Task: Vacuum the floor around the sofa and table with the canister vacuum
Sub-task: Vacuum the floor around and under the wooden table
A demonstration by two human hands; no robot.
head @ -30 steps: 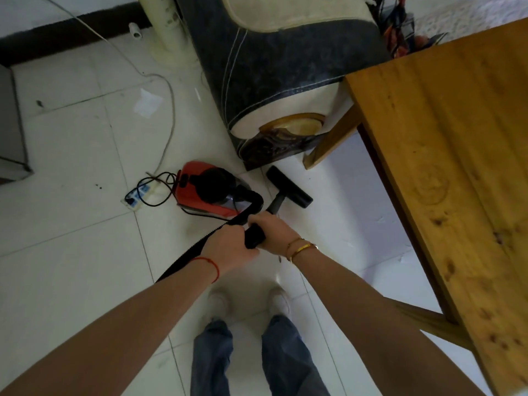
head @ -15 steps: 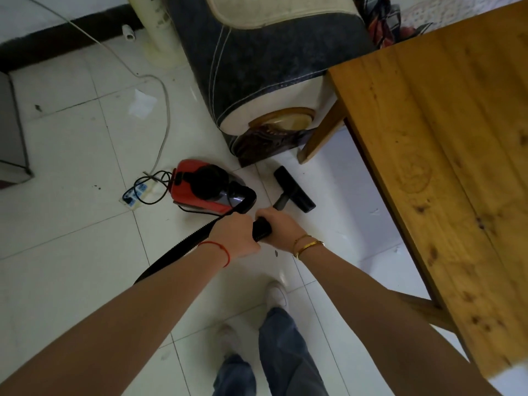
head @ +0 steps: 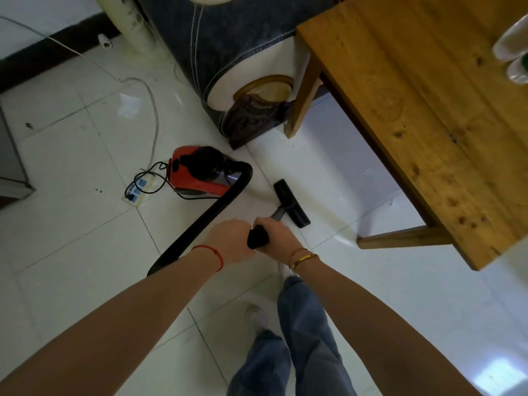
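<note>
The red and black canister vacuum point(head: 197, 174) sits on the white tiled floor in front of the sofa's dark end point(head: 228, 47). Its black ribbed hose point(head: 205, 218) curves from the canister back under my left arm. My left hand point(head: 231, 241) and my right hand point(head: 275, 238) both grip the black wand handle point(head: 258, 238). The black floor nozzle point(head: 291, 202) lies flat on the tiles ahead of my hands, between the canister and the wooden table point(head: 423, 110).
A white power strip point(head: 137, 190) with a black cord lies left of the canister, and a white cable point(head: 148, 92) runs back to the wall. A table leg point(head: 303, 90) stands beside the sofa foot. A cream fan base point(head: 134, 30) stands far left. My legs point(head: 297, 338) are below.
The view has shifted right and back. The nozzle has moved away from the sofa foot toward the table's near side, and my feet have stepped. Both hands keep their grip.
</note>
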